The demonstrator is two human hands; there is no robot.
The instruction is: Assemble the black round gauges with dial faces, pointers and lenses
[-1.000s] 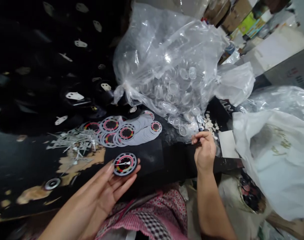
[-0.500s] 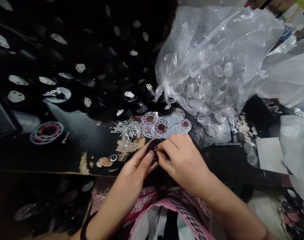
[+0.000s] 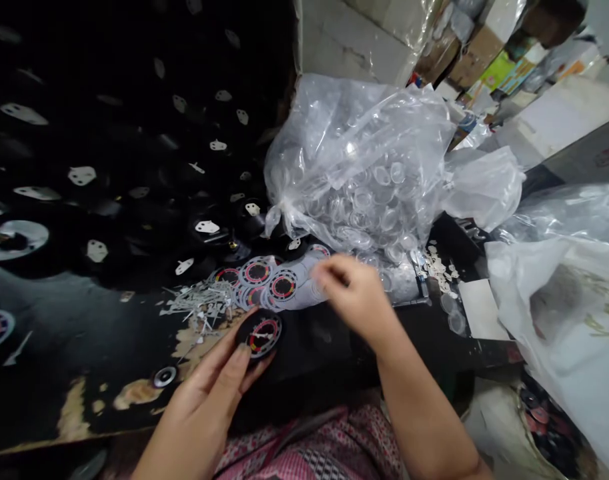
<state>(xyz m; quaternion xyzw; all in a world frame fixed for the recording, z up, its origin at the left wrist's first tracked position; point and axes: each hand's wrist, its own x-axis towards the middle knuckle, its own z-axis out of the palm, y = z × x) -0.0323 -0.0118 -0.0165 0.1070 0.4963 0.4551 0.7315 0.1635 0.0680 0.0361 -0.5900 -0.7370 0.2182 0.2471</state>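
Observation:
My left hand (image 3: 204, 400) is closed around the edge of a small round black gauge (image 3: 267, 335), its dial facing up. A thin light pointer lies across the red, yellow and black dial. My right hand (image 3: 357, 293) is in the air to the right of the gauge, apart from it, above the right end of a spread stack of printed dial discs (image 3: 284, 287). Its fingers are bent and blurred by motion, so their grip cannot be made out. Left of the discs lies a heap of thin pale pointers (image 3: 204, 300). A small ring-shaped part (image 3: 165, 377) rests nearer the front edge.
A clear plastic bag (image 3: 354, 153) of round transparent covers stands behind my right hand. Black gauge bodies with white metal plates (image 3: 207, 227) crowd the back left. Small white chips (image 3: 439, 270) and a white card (image 3: 484, 309) lie right, beside a white bag (image 3: 574, 320).
My right hand has let go of the gauge and moved right and up. My left hand still holds the gauge, its dial now uncovered. The view has turned to the right.

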